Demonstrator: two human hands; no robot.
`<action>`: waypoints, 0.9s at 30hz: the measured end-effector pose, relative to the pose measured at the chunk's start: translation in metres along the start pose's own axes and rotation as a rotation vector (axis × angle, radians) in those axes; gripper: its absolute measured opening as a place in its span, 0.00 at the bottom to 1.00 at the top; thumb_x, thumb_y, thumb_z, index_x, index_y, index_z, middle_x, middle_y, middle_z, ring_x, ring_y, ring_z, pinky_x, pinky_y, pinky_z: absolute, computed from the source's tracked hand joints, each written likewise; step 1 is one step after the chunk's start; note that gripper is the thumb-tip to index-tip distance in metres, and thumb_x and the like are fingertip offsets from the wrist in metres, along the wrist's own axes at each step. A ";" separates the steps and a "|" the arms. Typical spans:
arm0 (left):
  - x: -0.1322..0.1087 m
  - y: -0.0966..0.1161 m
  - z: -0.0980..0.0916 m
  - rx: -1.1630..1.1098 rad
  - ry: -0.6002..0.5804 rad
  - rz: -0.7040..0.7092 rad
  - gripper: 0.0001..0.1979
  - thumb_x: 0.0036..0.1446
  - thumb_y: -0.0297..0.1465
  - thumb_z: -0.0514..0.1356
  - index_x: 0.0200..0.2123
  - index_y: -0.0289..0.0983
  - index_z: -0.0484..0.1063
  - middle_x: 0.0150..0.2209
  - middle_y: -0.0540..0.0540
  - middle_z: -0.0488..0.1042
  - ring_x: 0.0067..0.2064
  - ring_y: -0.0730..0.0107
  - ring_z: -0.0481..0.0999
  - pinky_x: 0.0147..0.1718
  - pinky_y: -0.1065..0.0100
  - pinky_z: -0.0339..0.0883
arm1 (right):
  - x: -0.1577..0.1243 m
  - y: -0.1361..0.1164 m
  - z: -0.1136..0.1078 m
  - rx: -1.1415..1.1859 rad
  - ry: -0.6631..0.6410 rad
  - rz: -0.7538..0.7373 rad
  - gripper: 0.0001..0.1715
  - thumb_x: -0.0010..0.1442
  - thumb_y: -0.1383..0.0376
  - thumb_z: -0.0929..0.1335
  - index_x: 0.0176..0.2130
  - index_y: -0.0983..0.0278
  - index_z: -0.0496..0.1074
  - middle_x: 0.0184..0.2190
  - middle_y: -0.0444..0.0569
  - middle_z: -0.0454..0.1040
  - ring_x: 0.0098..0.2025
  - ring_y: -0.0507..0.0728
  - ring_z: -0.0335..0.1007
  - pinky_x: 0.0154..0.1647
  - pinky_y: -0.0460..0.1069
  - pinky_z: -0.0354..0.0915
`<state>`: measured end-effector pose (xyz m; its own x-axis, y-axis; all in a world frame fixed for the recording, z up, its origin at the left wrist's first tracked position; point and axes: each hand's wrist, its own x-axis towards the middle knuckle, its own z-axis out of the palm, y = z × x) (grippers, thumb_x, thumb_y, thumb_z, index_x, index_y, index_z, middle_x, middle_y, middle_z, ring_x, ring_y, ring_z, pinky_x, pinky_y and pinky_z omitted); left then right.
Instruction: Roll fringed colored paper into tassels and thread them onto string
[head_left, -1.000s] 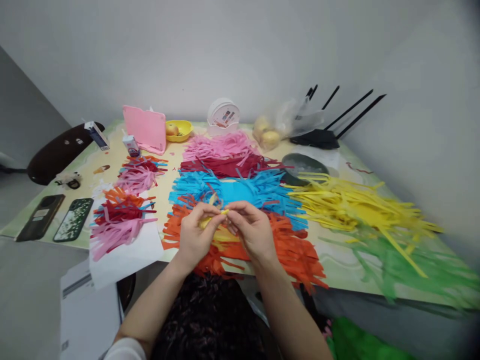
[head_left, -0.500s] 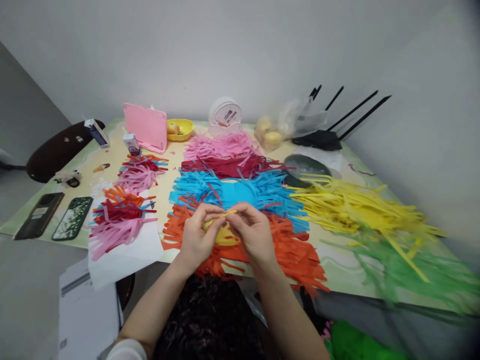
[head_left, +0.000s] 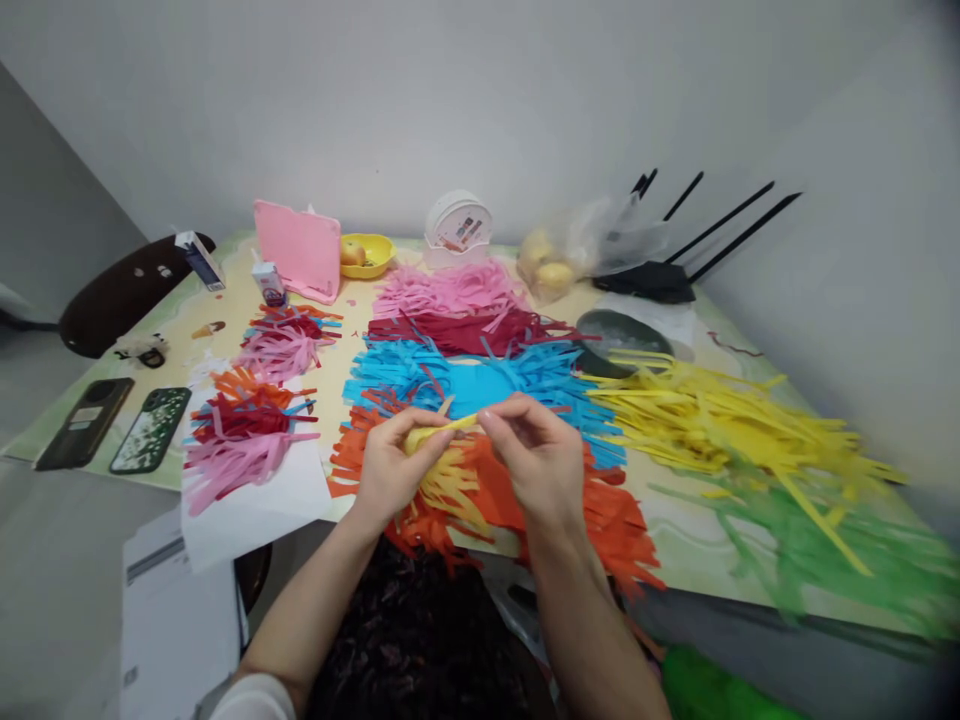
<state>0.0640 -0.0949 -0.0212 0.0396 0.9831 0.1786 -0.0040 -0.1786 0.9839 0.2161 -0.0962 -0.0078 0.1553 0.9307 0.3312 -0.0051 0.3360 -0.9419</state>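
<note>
My left hand (head_left: pixel 396 462) is closed on a fringed piece of yellow paper (head_left: pixel 454 490), whose cut strips hang below my fingers. A narrow twisted part of it runs across to my right hand (head_left: pixel 536 450), where thumb and fingertips pinch its end. Beneath both hands lies orange fringed paper (head_left: pixel 611 510). Just beyond it are blue fringed paper (head_left: pixel 480 385), dark red fringed paper (head_left: pixel 465 333) and pink fringed paper (head_left: pixel 450 290), in rows.
Yellow fringe (head_left: pixel 712 420) and green fringe (head_left: pixel 832 540) spread at right. Small mixed tassels (head_left: pixel 240 430), two phones (head_left: pixel 150 430) and white paper (head_left: pixel 255 520) are at left. Behind stand a pink tablet case (head_left: pixel 298 250), a yellow bowl (head_left: pixel 379 255) and a black router (head_left: pixel 645 282).
My right hand has moved right, away from my left, drawing out the yellow paper between them. More of its hanging strips now show. The view has shifted slightly.
</note>
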 end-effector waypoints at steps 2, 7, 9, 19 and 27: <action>-0.001 -0.001 0.000 0.008 0.002 -0.012 0.10 0.55 0.37 0.66 0.35 0.36 0.79 0.33 0.46 0.81 0.34 0.68 0.79 0.35 0.71 0.71 | -0.002 0.002 0.007 -0.005 0.071 -0.031 0.11 0.58 0.60 0.73 0.28 0.63 0.74 0.21 0.40 0.66 0.21 0.48 0.56 0.22 0.45 0.56; 0.000 -0.005 -0.013 0.114 -0.063 0.045 0.11 0.61 0.36 0.60 0.38 0.37 0.79 0.35 0.45 0.81 0.36 0.66 0.79 0.39 0.68 0.72 | -0.007 0.015 0.024 -0.004 0.216 -0.102 0.10 0.58 0.62 0.72 0.28 0.63 0.73 0.23 0.40 0.66 0.25 0.49 0.61 0.26 0.45 0.60; 0.014 -0.004 -0.046 0.315 -0.039 0.152 0.11 0.63 0.33 0.57 0.37 0.37 0.80 0.39 0.44 0.81 0.42 0.65 0.79 0.47 0.66 0.70 | -0.008 0.022 0.026 -0.005 0.163 -0.063 0.08 0.59 0.61 0.72 0.31 0.63 0.75 0.25 0.42 0.69 0.27 0.51 0.66 0.28 0.46 0.64; 0.142 0.006 -0.221 1.345 0.506 -0.001 0.15 0.63 0.27 0.52 0.46 0.35 0.76 0.48 0.36 0.76 0.56 0.49 0.68 0.58 0.49 0.55 | -0.013 0.037 0.009 -0.147 0.148 -0.015 0.13 0.60 0.57 0.70 0.40 0.63 0.77 0.32 0.48 0.78 0.33 0.55 0.74 0.33 0.49 0.70; 0.152 -0.051 -0.172 1.414 0.101 -0.087 0.08 0.59 0.29 0.57 0.32 0.35 0.76 0.40 0.38 0.77 0.55 0.48 0.67 0.56 0.50 0.56 | -0.015 0.053 -0.085 -0.469 0.285 -0.051 0.16 0.60 0.53 0.69 0.39 0.62 0.77 0.35 0.50 0.80 0.34 0.56 0.76 0.36 0.50 0.70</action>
<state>-0.1018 0.0702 -0.0439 -0.0831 0.9806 0.1775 0.9839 0.0525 0.1707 0.2972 -0.1047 -0.0672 0.4054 0.8172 0.4096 0.4398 0.2185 -0.8711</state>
